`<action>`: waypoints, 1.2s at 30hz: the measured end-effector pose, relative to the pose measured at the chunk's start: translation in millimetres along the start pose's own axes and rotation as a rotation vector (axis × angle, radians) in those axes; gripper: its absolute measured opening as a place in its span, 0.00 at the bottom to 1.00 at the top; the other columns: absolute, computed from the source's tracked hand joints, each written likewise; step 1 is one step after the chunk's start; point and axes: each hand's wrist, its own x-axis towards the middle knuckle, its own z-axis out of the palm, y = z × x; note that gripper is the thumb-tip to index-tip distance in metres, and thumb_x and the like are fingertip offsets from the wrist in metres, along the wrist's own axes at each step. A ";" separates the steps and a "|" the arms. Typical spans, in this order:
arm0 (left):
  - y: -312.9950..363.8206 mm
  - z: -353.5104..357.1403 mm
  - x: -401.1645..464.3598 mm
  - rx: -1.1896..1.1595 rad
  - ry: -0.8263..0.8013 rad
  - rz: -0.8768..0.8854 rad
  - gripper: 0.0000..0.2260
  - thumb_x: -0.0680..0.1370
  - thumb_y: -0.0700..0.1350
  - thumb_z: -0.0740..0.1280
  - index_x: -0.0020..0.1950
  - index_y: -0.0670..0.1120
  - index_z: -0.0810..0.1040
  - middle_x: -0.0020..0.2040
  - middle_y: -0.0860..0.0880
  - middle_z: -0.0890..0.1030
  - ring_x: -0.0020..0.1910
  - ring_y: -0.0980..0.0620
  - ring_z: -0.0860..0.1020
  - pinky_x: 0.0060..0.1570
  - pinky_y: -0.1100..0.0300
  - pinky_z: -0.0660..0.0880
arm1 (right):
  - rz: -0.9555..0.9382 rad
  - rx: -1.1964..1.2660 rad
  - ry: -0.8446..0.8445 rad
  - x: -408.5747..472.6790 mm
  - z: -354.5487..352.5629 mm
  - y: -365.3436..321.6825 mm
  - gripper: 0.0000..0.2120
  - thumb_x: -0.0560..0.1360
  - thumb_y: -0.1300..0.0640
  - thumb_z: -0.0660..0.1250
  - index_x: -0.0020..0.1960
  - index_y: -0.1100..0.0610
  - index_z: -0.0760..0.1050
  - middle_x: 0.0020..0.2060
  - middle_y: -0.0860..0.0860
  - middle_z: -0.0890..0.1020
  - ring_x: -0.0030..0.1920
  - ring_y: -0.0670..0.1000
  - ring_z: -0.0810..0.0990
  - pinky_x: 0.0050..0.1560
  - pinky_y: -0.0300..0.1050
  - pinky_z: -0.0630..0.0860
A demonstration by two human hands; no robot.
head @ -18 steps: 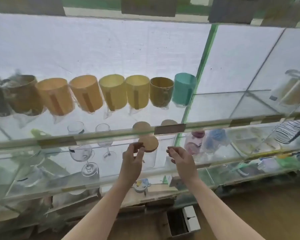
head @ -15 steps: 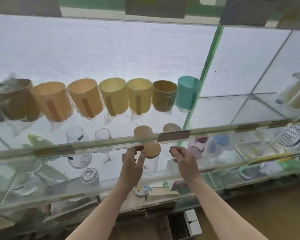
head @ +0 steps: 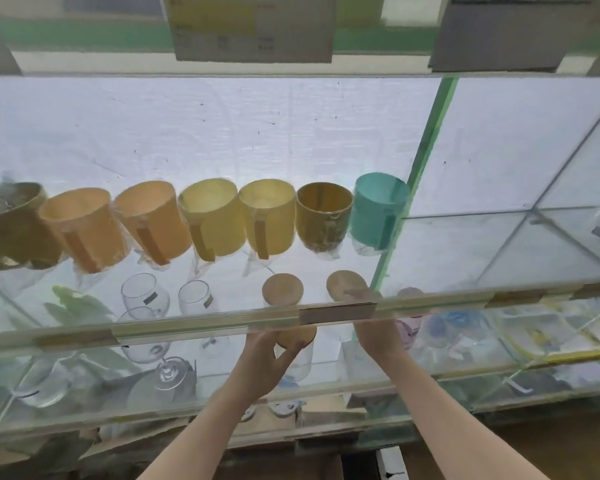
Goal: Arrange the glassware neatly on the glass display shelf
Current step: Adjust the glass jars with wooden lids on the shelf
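Observation:
My left hand (head: pixel 262 362) grips a clear glass jar (head: pixel 300 362) just under its round wooden lid (head: pixel 297 336), on the middle glass shelf (head: pixel 326 393). My right hand (head: pixel 378 336) reaches further in. Its fingertips show through the glass at the wooden lid of a rear jar (head: pixel 342 282), and the rest of the fingers are hidden behind the upper shelf's front edge (head: pixel 187 327). Another lidded jar (head: pixel 282 289) stands at the rear left. Clear wine glasses (head: pixel 145 296) stand to the left, and one (head: pixel 168 370) lies tipped.
The upper shelf carries a row of wrapped coloured mugs (head: pixel 208 220), from brown and orange through yellow to a teal one (head: pixel 378 209). A green-edged glass divider (head: pixel 426 150) stands to their right. Pink and blue items (head: pixel 430 327) sit right of my right hand. A box (head: pixel 390 462) is on the floor.
The camera has tilted up and come closer. My left hand has closed around the front jar below its lid. My right hand has pushed deeper, up to the rear jar's lid.

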 end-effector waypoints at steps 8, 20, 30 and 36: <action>13.9 13.2 5.2 -0.059 0.096 -0.124 0.15 0.73 0.67 0.72 0.58 0.69 0.79 0.57 0.71 0.78 0.56 0.62 0.78 0.45 0.61 0.83 | -0.225 -0.323 0.008 48.0 -16.0 18.8 0.14 0.78 0.57 0.66 0.63 0.49 0.77 0.59 0.49 0.65 0.61 0.54 0.71 0.67 0.51 0.70; 38.1 58.0 8.8 0.075 0.184 -0.282 0.36 0.71 0.73 0.68 0.76 0.63 0.64 0.74 0.53 0.67 0.69 0.51 0.66 0.69 0.50 0.72 | -0.315 -0.371 -0.375 99.9 -19.1 38.4 0.27 0.80 0.58 0.67 0.78 0.51 0.67 0.76 0.57 0.65 0.73 0.61 0.68 0.75 0.59 0.64; 53.3 60.0 16.3 0.288 0.104 -0.271 0.30 0.77 0.65 0.67 0.74 0.53 0.67 0.65 0.49 0.76 0.60 0.50 0.74 0.58 0.52 0.78 | -0.431 -0.729 -0.391 114.4 -23.0 37.5 0.20 0.77 0.58 0.59 0.69 0.49 0.70 0.61 0.55 0.72 0.55 0.59 0.80 0.57 0.57 0.80; 62.7 55.4 26.1 0.378 0.017 -0.278 0.26 0.78 0.64 0.67 0.68 0.48 0.72 0.56 0.48 0.80 0.50 0.49 0.78 0.50 0.54 0.79 | -0.433 -0.943 -0.286 112.3 -31.1 38.0 0.14 0.77 0.48 0.60 0.61 0.49 0.72 0.52 0.53 0.75 0.46 0.59 0.76 0.45 0.55 0.72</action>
